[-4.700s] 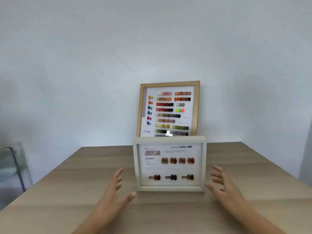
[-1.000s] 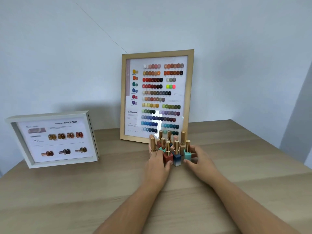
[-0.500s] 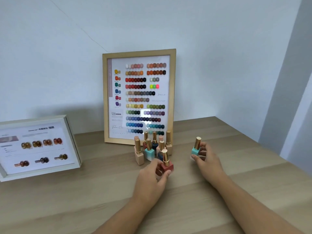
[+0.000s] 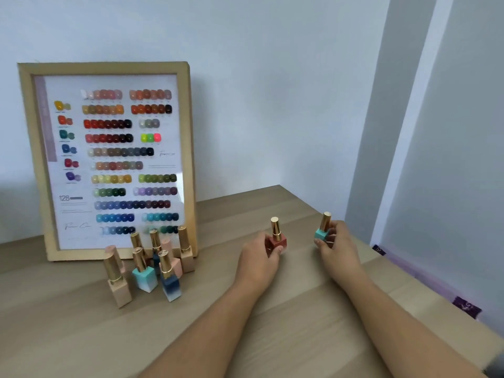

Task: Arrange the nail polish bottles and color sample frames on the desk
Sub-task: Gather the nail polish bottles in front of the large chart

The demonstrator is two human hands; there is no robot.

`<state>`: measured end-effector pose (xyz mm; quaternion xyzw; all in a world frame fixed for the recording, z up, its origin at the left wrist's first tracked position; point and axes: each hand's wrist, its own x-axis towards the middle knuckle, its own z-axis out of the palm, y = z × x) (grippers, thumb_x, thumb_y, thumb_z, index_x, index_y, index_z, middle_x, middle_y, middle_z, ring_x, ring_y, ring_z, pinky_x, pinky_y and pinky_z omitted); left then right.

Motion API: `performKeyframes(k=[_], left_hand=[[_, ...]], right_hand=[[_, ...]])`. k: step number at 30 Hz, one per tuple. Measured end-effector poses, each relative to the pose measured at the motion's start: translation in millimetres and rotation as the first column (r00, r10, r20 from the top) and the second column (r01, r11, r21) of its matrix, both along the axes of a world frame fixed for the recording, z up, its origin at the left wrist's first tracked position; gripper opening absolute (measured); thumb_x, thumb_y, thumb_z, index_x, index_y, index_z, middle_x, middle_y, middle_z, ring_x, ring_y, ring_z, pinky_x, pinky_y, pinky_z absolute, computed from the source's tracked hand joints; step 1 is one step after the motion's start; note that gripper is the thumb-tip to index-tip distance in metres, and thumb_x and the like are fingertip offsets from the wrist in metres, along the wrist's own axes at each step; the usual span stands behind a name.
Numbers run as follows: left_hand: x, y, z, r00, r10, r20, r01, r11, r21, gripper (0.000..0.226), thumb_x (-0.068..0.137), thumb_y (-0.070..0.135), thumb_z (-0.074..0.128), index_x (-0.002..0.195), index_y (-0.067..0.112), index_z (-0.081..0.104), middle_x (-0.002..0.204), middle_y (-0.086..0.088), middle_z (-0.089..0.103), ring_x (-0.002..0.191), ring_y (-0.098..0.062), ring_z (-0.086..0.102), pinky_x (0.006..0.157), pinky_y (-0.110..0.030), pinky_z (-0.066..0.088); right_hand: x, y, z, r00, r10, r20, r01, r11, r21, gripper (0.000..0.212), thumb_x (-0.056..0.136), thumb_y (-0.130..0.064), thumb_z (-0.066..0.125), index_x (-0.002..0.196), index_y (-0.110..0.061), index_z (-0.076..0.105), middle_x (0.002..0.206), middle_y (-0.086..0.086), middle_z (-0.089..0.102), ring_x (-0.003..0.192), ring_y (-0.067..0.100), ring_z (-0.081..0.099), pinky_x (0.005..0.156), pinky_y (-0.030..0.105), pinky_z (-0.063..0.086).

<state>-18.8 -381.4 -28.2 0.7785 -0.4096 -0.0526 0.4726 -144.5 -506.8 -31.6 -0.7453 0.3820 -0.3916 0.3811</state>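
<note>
Left hand [image 4: 258, 257]: pinching red polish bottle [image 4: 277, 239], upright on bench [image 4: 300, 309].
Right hand [image 4: 336, 248]: pinching teal polish bottle [image 4: 322, 231], at 3 o'clock of red.

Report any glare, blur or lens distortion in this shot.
Head view: a bright glare streak runs down the right side of the colour chart frame; straight wall edges lean from the wide-angle lens; the bottles look slightly soft, and the chart's small print is unreadable.

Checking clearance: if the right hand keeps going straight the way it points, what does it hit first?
Probably nothing on the desk. The right hand, holding the teal bottle, points up-left toward bare desktop, then the wall. Depth is unclear.
</note>
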Motion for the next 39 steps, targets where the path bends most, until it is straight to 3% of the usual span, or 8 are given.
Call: performKeyframes(k=[8,18,22,25,27,29,34,39], left_hand=[[8.6,-68.2,-6.1,0.998,-0.054,0.034,0.052,0.998,0.044,0.015,0.081,0.027,0.066,0.092,0.022,0.059,0.093,0.002,0.067,0.085,-0.018,0.061,0.078,-0.032,0.049],[11.9,-75.9,-9.6,0.997,-0.058,0.059,0.056,0.998,0.024,0.018,0.079,0.026,0.069,0.092,0.022,0.058,0.088,0.002,0.063,0.078,-0.016,0.059,0.075,-0.034,0.051],[5.4,-57.1,-5.2,0.999,-0.021,0.033,0.022,0.999,-0.026,0.025,0.08,0.026,0.07,0.097,0.023,0.052,0.089,0.003,0.057,0.071,-0.006,0.055,0.068,-0.023,0.048],[-3.2,-26.3,-2.2,1.0,-0.029,0.0,0.029,0.997,-0.078,0.023,0.081,0.024,0.069,0.095,0.025,0.051,0.084,0.006,0.056,0.069,-0.006,0.053,0.065,-0.019,0.047],[-9.9,1.9,-1.7,0.999,-0.04,0.008,0.041,0.994,-0.099,0.022,0.081,0.023,0.068,0.095,0.026,0.052,0.081,0.009,0.056,0.069,-0.003,0.053,0.063,-0.015,0.046],[-13.4,35.5,-2.8,0.998,-0.041,0.042,0.045,0.994,-0.096,0.022,0.081,0.025,0.068,0.093,0.033,0.052,0.08,0.012,0.057,0.074,0.001,0.054,0.065,-0.014,0.046],[-2.6,120.9,-2.2,0.981,0.07,0.18,-0.053,0.994,-0.097,0.025,0.079,0.027,0.068,0.086,0.04,0.049,0.08,0.015,0.056,0.081,0.002,0.054,0.066,-0.012,0.046],[30.1,183.6,1.6,0.923,0.339,0.182,-0.301,0.931,-0.205,0.03,0.076,0.016,0.073,0.082,0.034,0.05,0.08,0.011,0.056,0.075,-0.004,0.054,0.062,-0.016,0.044]], right_hand=[[8.0,-39.6,-4.7,0.998,0.001,-0.057,-0.004,0.999,-0.052,0.03,0.084,-0.008,0.06,0.108,-0.02,0.045,0.11,0.005,0.054,0.098,0.021,0.057,0.089,0.032,0.045],[12.8,-47.7,-6.7,0.994,-0.009,-0.111,0.004,0.999,-0.051,0.047,0.079,-0.018,0.069,0.118,-0.019,0.042,0.119,0.001,0.053,0.109,0.018,0.054,0.097,0.034,0.044],[4.6,-35.9,-3.4,0.996,-0.084,-0.014,0.081,0.984,-0.158,0.048,0.08,-0.023,0.068,0.119,-0.013,0.043,0.12,0.003,0.049,0.115,0.02,0.046,0.096,0.029,0.037],[-1.8,-13.4,1.9,0.991,-0.135,-0.005,0.122,0.908,-0.401,0.035,0.079,-0.015,0.067,0.109,-0.007,0.051,0.106,0.007,0.055,0.102,0.026,0.052,0.088,0.031,0.04],[-1.6,9.0,3.5,0.995,-0.076,-0.065,0.028,0.838,-0.545,0.029,0.076,-0.014,0.068,0.101,-0.008,0.055,0.099,0.005,0.059,0.094,0.024,0.055,0.082,0.029,0.042],[2.7,33.9,4.5,0.993,0.043,-0.113,-0.1,0.815,-0.57,0.027,0.076,-0.014,0.069,0.099,-0.011,0.056,0.097,0.002,0.059,0.091,0.018,0.056,0.079,0.026,0.043],[32.9,92.9,4.8,0.951,0.297,-0.081,-0.298,0.822,-0.486,0.03,0.078,-0.018,0.068,0.105,-0.014,0.055,0.099,-0.01,0.051,0.092,0.003,0.049,0.078,0.011,0.035],[75.6,138.4,0.4,0.89,0.444,-0.102,-0.446,0.803,-0.396,0.032,0.084,-0.03,0.061,0.114,-0.025,0.05,0.105,-0.014,0.05,0.096,-0.003,0.048,0.078,0.007,0.037]])
